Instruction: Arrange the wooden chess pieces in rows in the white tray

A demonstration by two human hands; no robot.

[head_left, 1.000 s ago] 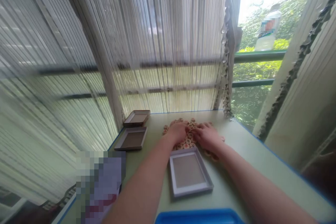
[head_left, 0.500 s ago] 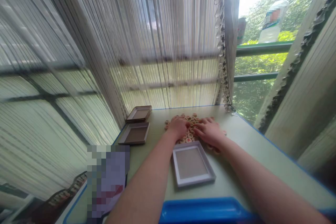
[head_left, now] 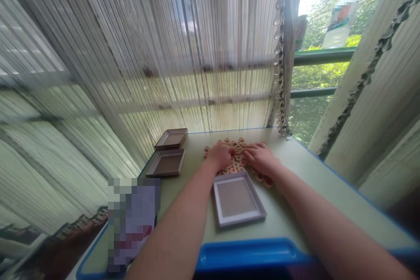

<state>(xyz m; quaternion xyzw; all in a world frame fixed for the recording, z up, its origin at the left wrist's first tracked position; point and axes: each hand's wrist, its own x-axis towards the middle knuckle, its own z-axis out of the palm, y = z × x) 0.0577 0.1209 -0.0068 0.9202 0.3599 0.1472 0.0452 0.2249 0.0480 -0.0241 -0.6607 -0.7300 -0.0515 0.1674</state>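
A heap of small round wooden pieces with red and dark markings lies on the pale green table. My left hand rests palm down on the left side of the heap, fingers curled over the pieces. My right hand lies flat on the right side, fingers stretched toward the left hand. The two hands nearly touch. A shallow white tray with a grey inside sits just in front of the heap, between my forearms.
Two brown shallow trays lie at the table's left edge. A blue plastic rim runs along the near edge. String curtains hang behind and to the right. A window with green rails opens at the far right.
Both hands stay on the heap of pieces with only slight shifts. The camera has tilted and shifted a little, so the blue rim shows more.
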